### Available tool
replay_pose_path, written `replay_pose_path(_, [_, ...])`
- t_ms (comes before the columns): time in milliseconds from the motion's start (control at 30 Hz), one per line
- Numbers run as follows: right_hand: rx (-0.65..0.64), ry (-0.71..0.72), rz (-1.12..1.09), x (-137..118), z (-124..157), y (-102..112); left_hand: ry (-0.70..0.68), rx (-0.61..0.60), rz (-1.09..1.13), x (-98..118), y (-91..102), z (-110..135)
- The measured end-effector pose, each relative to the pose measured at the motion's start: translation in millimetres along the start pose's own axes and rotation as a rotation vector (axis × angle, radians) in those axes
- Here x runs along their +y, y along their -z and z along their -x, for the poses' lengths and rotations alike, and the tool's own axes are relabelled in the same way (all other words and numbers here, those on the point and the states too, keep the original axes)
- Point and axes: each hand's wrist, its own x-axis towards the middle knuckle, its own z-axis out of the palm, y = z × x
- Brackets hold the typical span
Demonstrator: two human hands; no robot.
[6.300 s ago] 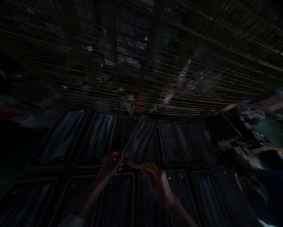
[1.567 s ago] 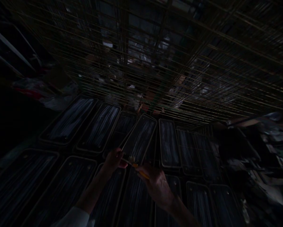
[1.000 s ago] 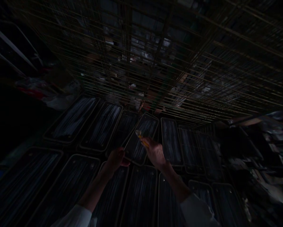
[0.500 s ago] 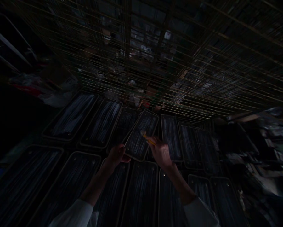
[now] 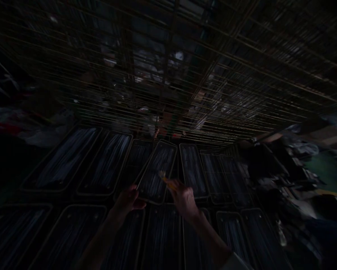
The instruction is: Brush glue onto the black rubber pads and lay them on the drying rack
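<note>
The scene is very dark. My left hand [image 5: 128, 200] grips the near left corner of a dark oblong panel [image 5: 156, 171] with a pale rim, tilted up from the rows of like panels. My right hand [image 5: 183, 198] is closed on a small yellow-handled brush [image 5: 166, 180], whose tip rests on the near right part of that panel. Both forearms reach in from the bottom edge.
Several more dark rimmed panels [image 5: 64, 161] lie in two rows on a wire rack. A wire grid shelf [image 5: 185, 75] hangs overhead and behind. Cluttered goods [image 5: 292, 168] stand at the right, and pale and red heaps [image 5: 30, 131] lie at the left.
My right hand with the brush went from the panel's near edge up onto its face, then drew back down a little. The left hand kept its grip on the corner.
</note>
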Motion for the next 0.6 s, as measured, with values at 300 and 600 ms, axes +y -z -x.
replay_pose_path(300, [0.317, -0.401, -0.692, -5.9, 102.5, 63.3, -0.076, -0.106, 0.054, 14.4, -13.8, 26.8])
replay_pose_path(600, [0.831, -0.521, -0.64, 20.3, 182.6, 136.2, -0.31, -0.049, 0.1, 84.2, -99.8, 74.1])
